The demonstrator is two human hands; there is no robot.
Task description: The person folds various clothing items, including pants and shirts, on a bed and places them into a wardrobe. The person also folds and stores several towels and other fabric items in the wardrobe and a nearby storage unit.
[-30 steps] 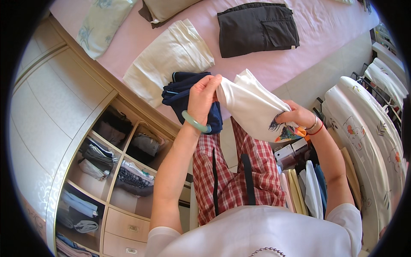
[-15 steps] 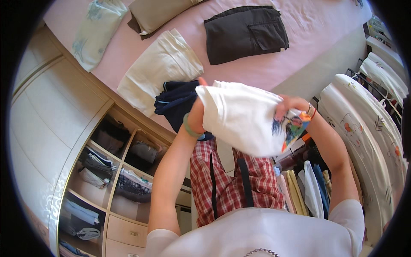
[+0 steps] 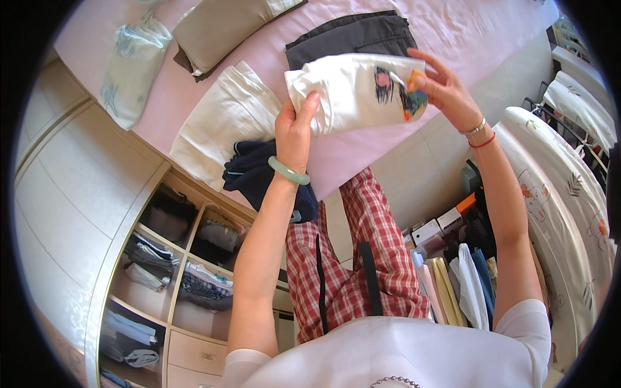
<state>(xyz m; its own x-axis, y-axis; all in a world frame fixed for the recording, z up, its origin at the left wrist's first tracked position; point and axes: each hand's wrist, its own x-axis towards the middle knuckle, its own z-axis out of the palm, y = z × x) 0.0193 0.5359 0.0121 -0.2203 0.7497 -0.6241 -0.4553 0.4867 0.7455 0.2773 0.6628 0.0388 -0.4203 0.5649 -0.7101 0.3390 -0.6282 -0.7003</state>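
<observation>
I've swung the white garment (image 3: 346, 97) up in front of the dark trousers (image 3: 349, 40), apparently bundled compactly now, left hand (image 3: 295, 132) clamping one end, right hand (image 3: 455, 100) spread-fingered at the other, grip unclear.

Bed (image 3: 466, 39) lay ahead, clothes (image 3: 223, 119) on it; cabinet (image 3: 194, 352) left, garments (image 3: 206, 284) inside; cloth (image 3: 346, 97) between left hand (image 3: 294, 132) and right hand (image 3: 449, 97).

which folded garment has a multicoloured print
The white garment between left hand and right hand; the navy garment, cream garment and dark grey garment show none, the pale garment only faint motifs.
</observation>
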